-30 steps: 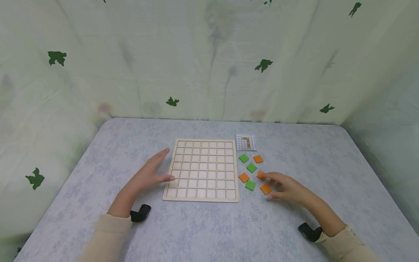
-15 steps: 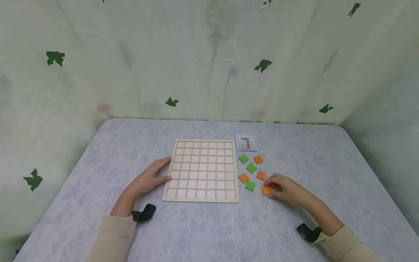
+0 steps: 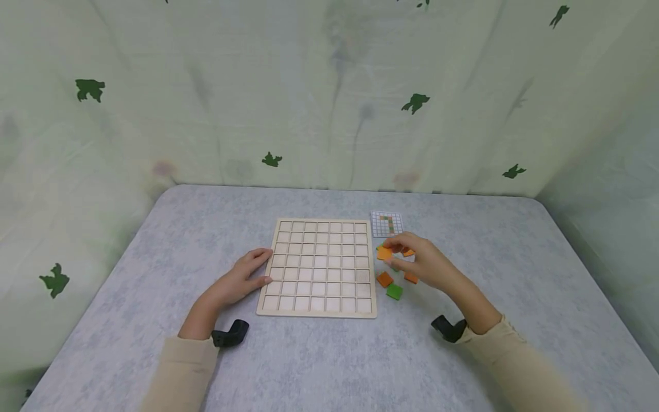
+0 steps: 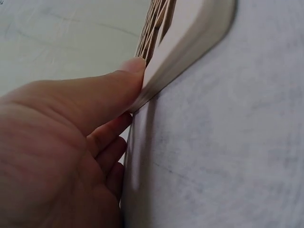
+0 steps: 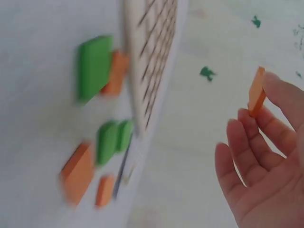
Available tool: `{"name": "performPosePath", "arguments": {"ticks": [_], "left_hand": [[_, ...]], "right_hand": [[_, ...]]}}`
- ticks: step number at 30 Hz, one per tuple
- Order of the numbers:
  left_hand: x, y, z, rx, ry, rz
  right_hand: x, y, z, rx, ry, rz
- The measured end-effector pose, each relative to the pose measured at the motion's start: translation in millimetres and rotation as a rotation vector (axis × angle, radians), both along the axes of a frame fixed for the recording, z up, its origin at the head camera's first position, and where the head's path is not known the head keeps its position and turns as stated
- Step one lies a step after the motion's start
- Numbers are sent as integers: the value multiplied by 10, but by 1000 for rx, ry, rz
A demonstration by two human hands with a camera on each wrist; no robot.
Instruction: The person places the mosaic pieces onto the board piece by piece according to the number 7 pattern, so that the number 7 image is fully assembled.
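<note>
My right hand pinches an orange square tile between thumb and fingertips. In the right wrist view the tile is raised off the table and tilted. Below this hand, loose tiles lie right of the board, some partly hidden by the hand in the head view; an orange tile and a green tile show plainly. My left hand rests at the left edge of the pale wooden grid board. Its thumb touches the rim and the other fingers lie relaxed along the edge.
A small pattern card with a coloured figure on a grid lies beyond the tiles, beside the board's far right corner. The grey-blue table ends at a pale curtain with dark green shapes.
My right hand has taken the nearest orange tile off the table and carried it left and away from me, over the others. My left hand has come to the board's left edge.
</note>
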State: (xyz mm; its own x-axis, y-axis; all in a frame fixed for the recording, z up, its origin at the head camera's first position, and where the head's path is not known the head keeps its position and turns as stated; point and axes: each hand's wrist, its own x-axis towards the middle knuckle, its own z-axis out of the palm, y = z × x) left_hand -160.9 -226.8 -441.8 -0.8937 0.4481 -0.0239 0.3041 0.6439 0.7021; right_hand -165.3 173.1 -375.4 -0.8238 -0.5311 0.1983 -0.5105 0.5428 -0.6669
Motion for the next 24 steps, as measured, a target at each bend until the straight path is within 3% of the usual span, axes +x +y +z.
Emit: {"name": "performPosePath", "arguments": {"ticks": [5,9,18,24], "left_hand": [[4,1,-26,2,5,5],[5,1,-29,10,2,9],[21,11,-1,10,-4,19],[31,19,-3,12,-15,28]], "right_hand": [[-217,-455,53,-81,88,15],[-412,-796,-4,-155,89,13],[-769,-1287,-334,-193,-86,-45],[-879,-1413,-512,-120,-196,-66]]}}
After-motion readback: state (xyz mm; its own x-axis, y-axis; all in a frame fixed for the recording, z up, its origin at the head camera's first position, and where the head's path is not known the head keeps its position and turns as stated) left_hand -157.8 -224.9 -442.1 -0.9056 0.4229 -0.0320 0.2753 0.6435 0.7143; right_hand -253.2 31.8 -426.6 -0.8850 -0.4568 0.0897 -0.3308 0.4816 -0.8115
